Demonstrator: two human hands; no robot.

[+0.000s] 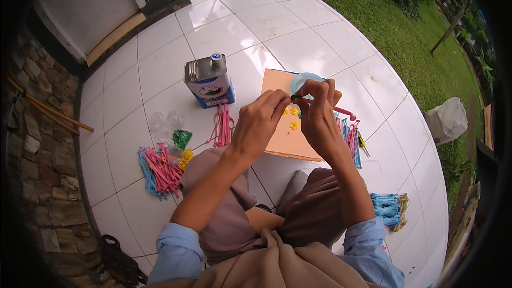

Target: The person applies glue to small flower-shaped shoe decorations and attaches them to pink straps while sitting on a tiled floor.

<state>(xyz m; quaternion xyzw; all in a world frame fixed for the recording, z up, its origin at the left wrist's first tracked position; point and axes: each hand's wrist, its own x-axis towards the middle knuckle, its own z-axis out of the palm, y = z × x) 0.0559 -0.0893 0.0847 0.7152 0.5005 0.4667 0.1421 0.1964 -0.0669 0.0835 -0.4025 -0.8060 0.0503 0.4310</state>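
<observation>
Both my hands meet above a peach-coloured board (280, 137). The fingertips of my left hand (258, 122) pinch a small green plastic piece (296, 97). My right hand (322, 120) is closed around a thin pink plastic stick (341, 110), its knobbed end poking out to the right and its other end at the green piece. Whether the two are joined is hidden by my fingers. On the board below lie several small yellow flower pieces (294, 126) and some green bits. A light blue bowl (300, 81) stands behind my right hand, partly covered by it.
A blue and silver tin (209, 82) stands ahead on the left. Pink sticks (222, 128) lie before it. Further left are a pink and blue pile (161, 169), green pieces (181, 138) and clear bags. Blue bundles (385, 209) and a yellow-handled tool (362, 143) lie right.
</observation>
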